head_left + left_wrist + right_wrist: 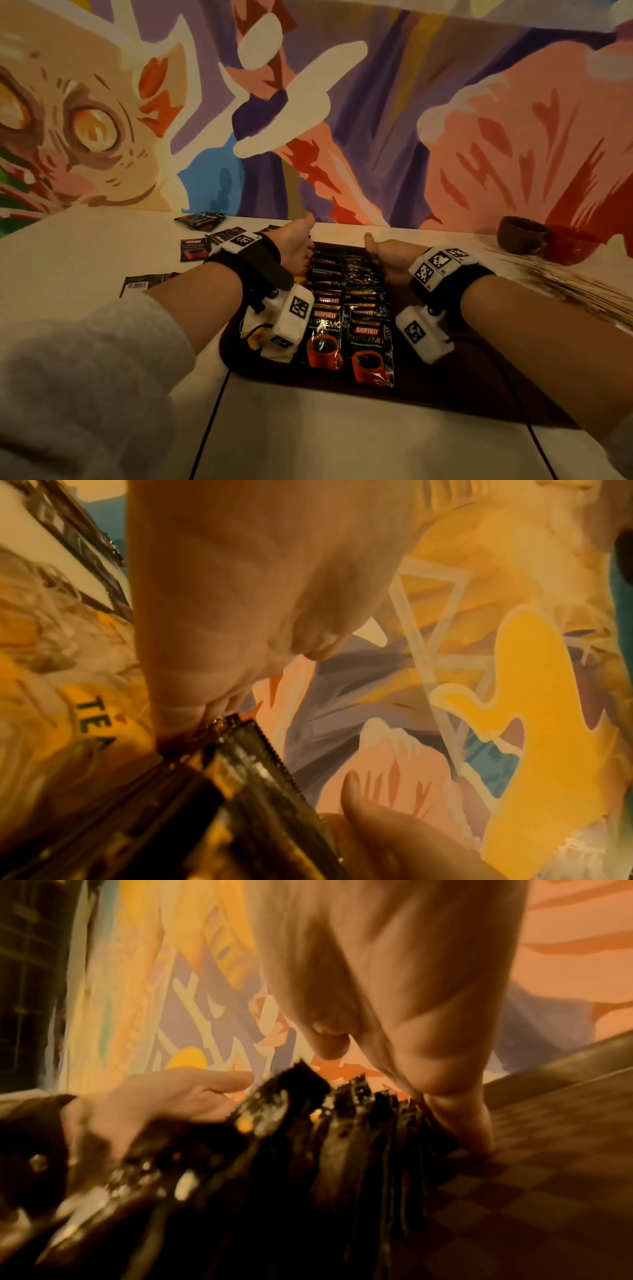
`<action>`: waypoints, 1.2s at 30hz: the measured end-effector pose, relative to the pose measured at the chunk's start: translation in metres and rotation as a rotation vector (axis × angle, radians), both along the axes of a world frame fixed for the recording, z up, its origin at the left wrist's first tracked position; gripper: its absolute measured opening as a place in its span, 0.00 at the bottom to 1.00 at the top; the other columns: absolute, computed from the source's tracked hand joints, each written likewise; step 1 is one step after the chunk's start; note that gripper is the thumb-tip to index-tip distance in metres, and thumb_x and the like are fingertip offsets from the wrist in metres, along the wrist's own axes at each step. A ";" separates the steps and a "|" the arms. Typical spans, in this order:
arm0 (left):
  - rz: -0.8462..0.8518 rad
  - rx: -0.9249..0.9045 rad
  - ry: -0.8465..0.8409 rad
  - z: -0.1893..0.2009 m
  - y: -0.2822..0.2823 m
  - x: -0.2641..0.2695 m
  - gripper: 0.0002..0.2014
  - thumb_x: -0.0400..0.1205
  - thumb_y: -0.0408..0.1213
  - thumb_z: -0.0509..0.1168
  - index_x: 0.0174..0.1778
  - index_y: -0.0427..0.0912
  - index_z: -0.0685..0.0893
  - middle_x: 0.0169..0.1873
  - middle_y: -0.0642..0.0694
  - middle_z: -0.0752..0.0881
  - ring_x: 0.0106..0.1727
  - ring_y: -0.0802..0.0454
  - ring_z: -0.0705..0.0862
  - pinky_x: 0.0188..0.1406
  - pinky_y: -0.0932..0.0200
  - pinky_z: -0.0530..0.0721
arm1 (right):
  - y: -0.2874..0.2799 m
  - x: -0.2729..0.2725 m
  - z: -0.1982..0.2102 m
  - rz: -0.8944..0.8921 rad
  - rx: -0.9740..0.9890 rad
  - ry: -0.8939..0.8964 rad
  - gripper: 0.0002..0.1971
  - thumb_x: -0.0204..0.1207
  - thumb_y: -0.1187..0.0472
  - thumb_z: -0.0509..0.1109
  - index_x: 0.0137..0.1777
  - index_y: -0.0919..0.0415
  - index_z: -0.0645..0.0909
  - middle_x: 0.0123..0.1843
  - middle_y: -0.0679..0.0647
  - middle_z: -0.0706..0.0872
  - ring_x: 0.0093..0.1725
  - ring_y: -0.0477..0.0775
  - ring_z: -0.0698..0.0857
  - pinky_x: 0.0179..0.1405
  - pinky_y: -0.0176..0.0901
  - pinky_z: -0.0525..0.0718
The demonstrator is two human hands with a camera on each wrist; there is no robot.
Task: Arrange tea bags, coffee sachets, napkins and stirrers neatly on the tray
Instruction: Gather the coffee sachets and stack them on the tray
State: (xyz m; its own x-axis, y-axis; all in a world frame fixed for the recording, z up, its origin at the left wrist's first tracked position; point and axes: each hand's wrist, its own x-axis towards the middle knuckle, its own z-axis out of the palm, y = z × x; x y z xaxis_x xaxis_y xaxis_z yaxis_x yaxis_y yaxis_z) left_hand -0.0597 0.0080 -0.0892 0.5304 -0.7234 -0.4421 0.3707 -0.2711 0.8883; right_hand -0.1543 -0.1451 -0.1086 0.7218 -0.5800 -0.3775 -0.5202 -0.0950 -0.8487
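Tray (445,383) on bench (308,445) — sachets (346,308) in two overlapping rows, tea bags (255,337) left. Left hand (294,245) and right hand (388,258) flank the rows, straight fingers (455,1112) pressing edges, thumbs up. Loose sachets (195,248) far left; stirrers (575,284), cup (522,234) far right.

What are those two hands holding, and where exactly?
Nothing is gripped. The left hand and right hand press flat against opposite side edges of the coffee sachets on the tray.

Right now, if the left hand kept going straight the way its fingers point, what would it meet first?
Little on the table, probably: the left hand flanks the coffee sachets on the tray, thumb aimed at the mural wall. Beyond it shows only bare tabletop, then wall; depth is unclear.
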 end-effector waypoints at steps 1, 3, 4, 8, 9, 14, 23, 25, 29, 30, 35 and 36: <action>-0.006 -0.003 0.008 -0.001 -0.001 0.000 0.39 0.86 0.60 0.44 0.82 0.30 0.53 0.78 0.32 0.66 0.78 0.39 0.66 0.75 0.49 0.65 | 0.001 -0.001 0.002 -0.028 0.053 -0.027 0.16 0.84 0.47 0.56 0.55 0.61 0.71 0.45 0.56 0.77 0.44 0.54 0.77 0.49 0.46 0.78; -0.016 -0.009 0.026 -0.001 -0.001 -0.001 0.39 0.86 0.60 0.43 0.82 0.30 0.52 0.78 0.32 0.66 0.78 0.39 0.66 0.75 0.49 0.65 | 0.000 -0.004 0.004 -0.064 0.162 -0.050 0.16 0.84 0.47 0.57 0.55 0.61 0.71 0.48 0.57 0.78 0.47 0.56 0.78 0.45 0.45 0.76; -0.026 -0.010 0.035 -0.001 0.000 -0.001 0.39 0.86 0.60 0.43 0.82 0.30 0.52 0.78 0.32 0.65 0.79 0.39 0.65 0.75 0.49 0.65 | 0.000 -0.008 0.005 -0.040 0.191 -0.042 0.19 0.84 0.45 0.56 0.61 0.61 0.71 0.54 0.58 0.79 0.54 0.57 0.78 0.51 0.46 0.76; -0.115 -0.044 0.073 0.003 0.006 -0.006 0.40 0.86 0.62 0.41 0.81 0.29 0.53 0.77 0.31 0.67 0.77 0.38 0.67 0.67 0.48 0.70 | 0.011 -0.028 0.013 0.074 0.244 0.012 0.27 0.84 0.40 0.46 0.68 0.60 0.69 0.59 0.56 0.77 0.61 0.55 0.74 0.57 0.43 0.70; -0.138 -0.046 0.073 0.004 0.007 -0.007 0.41 0.86 0.62 0.40 0.81 0.29 0.54 0.77 0.31 0.67 0.77 0.37 0.67 0.68 0.48 0.69 | 0.015 -0.032 0.014 0.083 0.257 0.009 0.28 0.84 0.39 0.46 0.71 0.60 0.68 0.63 0.57 0.76 0.64 0.55 0.74 0.58 0.43 0.69; -0.120 -0.077 0.064 0.013 0.020 -0.006 0.43 0.84 0.66 0.39 0.83 0.33 0.45 0.81 0.29 0.53 0.82 0.36 0.57 0.79 0.45 0.58 | 0.025 -0.048 0.020 0.050 0.278 -0.015 0.33 0.82 0.37 0.49 0.81 0.55 0.57 0.79 0.60 0.66 0.77 0.60 0.65 0.70 0.53 0.64; -0.155 -0.114 0.044 0.000 0.037 -0.026 0.38 0.85 0.63 0.43 0.82 0.35 0.58 0.73 0.32 0.73 0.73 0.38 0.73 0.72 0.45 0.71 | 0.049 -0.068 0.028 0.112 0.288 0.036 0.32 0.83 0.37 0.43 0.77 0.59 0.65 0.71 0.63 0.75 0.76 0.65 0.67 0.79 0.65 0.56; -0.126 -0.111 0.026 0.001 0.041 -0.028 0.36 0.86 0.61 0.45 0.83 0.37 0.56 0.74 0.34 0.72 0.73 0.39 0.73 0.74 0.45 0.70 | 0.052 -0.075 0.031 0.090 0.273 0.076 0.34 0.83 0.37 0.44 0.81 0.59 0.59 0.79 0.66 0.65 0.80 0.68 0.59 0.79 0.69 0.49; -0.111 -0.121 -0.016 0.001 0.047 -0.040 0.24 0.88 0.55 0.49 0.65 0.39 0.73 0.62 0.36 0.80 0.62 0.41 0.80 0.64 0.47 0.76 | 0.064 -0.079 0.030 0.129 0.327 0.105 0.30 0.83 0.38 0.46 0.75 0.57 0.67 0.77 0.67 0.69 0.78 0.70 0.63 0.77 0.73 0.53; -0.119 -0.111 -0.005 0.001 0.048 -0.045 0.19 0.88 0.53 0.50 0.57 0.39 0.75 0.56 0.36 0.81 0.56 0.41 0.81 0.57 0.47 0.78 | 0.067 -0.079 0.030 0.137 0.332 0.110 0.29 0.83 0.38 0.46 0.73 0.57 0.69 0.76 0.66 0.71 0.77 0.69 0.65 0.76 0.73 0.55; -0.168 -0.104 -0.070 0.001 0.061 -0.056 0.11 0.86 0.35 0.59 0.64 0.41 0.77 0.59 0.39 0.82 0.54 0.45 0.83 0.49 0.52 0.83 | 0.075 -0.085 0.036 0.079 0.283 0.155 0.31 0.83 0.40 0.49 0.79 0.60 0.62 0.79 0.68 0.64 0.79 0.72 0.60 0.76 0.73 0.52; -0.197 -0.093 -0.106 0.000 0.063 -0.056 0.09 0.85 0.31 0.60 0.61 0.41 0.78 0.58 0.39 0.83 0.55 0.46 0.83 0.52 0.51 0.83 | 0.076 -0.087 0.036 0.081 0.284 0.162 0.30 0.84 0.41 0.51 0.79 0.60 0.62 0.79 0.68 0.65 0.79 0.72 0.60 0.76 0.73 0.53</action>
State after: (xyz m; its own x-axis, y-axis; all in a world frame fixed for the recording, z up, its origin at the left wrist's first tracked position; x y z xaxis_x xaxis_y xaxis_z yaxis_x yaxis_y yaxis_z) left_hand -0.1155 0.0713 -0.0889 0.4148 -0.8523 -0.3185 0.2225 -0.2444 0.9438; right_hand -0.2415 -0.0693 -0.0730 0.6788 -0.3783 -0.6294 -0.6511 0.0863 -0.7540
